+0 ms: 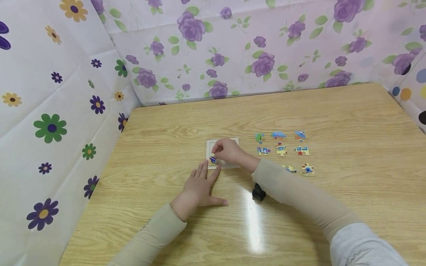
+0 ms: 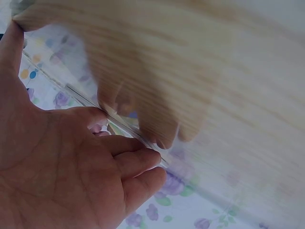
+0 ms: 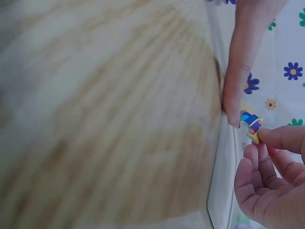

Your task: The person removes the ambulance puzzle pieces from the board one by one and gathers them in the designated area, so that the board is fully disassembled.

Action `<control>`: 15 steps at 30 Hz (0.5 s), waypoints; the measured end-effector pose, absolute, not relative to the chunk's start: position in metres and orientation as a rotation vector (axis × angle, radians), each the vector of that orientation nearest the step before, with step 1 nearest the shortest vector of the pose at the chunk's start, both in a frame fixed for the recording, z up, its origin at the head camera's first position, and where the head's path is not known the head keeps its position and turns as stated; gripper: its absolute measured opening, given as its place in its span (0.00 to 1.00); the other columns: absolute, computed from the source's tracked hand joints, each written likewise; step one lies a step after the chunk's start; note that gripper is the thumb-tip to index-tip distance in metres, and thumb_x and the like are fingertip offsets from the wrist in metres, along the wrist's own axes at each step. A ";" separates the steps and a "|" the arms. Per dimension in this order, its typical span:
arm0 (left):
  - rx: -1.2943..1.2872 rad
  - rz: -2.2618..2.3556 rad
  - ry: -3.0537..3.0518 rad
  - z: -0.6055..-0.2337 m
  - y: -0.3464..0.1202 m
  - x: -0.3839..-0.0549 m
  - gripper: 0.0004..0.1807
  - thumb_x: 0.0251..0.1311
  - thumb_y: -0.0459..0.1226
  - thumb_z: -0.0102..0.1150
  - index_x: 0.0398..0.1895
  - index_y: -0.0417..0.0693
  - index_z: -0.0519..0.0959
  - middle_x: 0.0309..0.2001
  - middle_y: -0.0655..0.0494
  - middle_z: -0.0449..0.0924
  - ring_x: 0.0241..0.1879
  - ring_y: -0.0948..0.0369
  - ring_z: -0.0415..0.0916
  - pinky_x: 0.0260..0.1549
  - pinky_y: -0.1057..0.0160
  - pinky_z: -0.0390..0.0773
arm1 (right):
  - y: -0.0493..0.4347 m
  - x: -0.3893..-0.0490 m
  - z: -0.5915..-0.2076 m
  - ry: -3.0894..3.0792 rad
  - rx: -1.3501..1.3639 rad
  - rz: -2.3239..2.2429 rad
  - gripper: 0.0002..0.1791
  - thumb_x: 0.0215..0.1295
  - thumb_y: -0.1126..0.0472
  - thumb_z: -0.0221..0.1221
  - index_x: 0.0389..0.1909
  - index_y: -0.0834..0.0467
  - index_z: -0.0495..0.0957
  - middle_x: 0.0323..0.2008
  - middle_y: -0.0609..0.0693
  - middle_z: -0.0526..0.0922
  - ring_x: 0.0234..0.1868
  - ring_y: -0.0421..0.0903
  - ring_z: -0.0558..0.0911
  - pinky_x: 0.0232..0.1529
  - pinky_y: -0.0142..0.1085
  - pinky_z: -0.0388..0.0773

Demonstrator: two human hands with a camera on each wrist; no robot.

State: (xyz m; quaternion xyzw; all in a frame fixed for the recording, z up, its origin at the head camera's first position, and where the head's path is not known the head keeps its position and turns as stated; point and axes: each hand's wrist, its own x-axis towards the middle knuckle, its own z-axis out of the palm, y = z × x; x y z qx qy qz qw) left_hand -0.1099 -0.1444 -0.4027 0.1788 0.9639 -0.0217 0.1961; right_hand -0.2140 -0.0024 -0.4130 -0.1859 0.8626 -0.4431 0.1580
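My right hand (image 1: 229,150) pinches a small blue and yellow jigsaw puzzle piece (image 3: 252,125) between thumb and fingers. It holds the piece over the lower left corner of a white-rimmed puzzle frame (image 1: 235,141). My left hand (image 1: 199,187) lies with fingers spread, its fingertips at the frame's near left edge and the thumb out to the right. In the left wrist view the palm and fingers (image 2: 138,176) show along the frame's edge. Part of the frame's inside is hidden behind my right hand.
Several loose puzzle pieces, among them a red and blue one (image 1: 302,150) and a yellow one (image 1: 308,169), lie in rows to the right on the wooden table (image 1: 159,147). A small black object (image 1: 258,193) stands by the right forearm. Flowered cloth (image 1: 189,55) hangs behind.
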 end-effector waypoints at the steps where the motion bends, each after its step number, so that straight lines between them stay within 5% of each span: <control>1: 0.501 -0.059 2.699 -0.403 -0.144 -0.110 0.60 0.43 0.73 0.54 0.76 0.58 0.46 0.75 0.38 0.36 0.74 0.45 0.39 0.71 0.48 0.50 | -0.001 -0.214 -0.413 2.465 -0.527 -1.267 0.04 0.59 0.69 0.59 0.34 0.62 0.81 0.33 0.53 0.83 0.36 0.44 0.79 0.41 0.33 0.75; 15: 0.491 -0.054 2.697 -0.405 -0.145 -0.111 0.61 0.42 0.74 0.54 0.76 0.59 0.44 0.75 0.37 0.36 0.74 0.45 0.38 0.71 0.48 0.49 | 0.028 -0.214 -0.397 2.442 -0.569 -1.283 0.06 0.63 0.67 0.57 0.37 0.63 0.81 0.34 0.54 0.84 0.34 0.43 0.79 0.33 0.29 0.73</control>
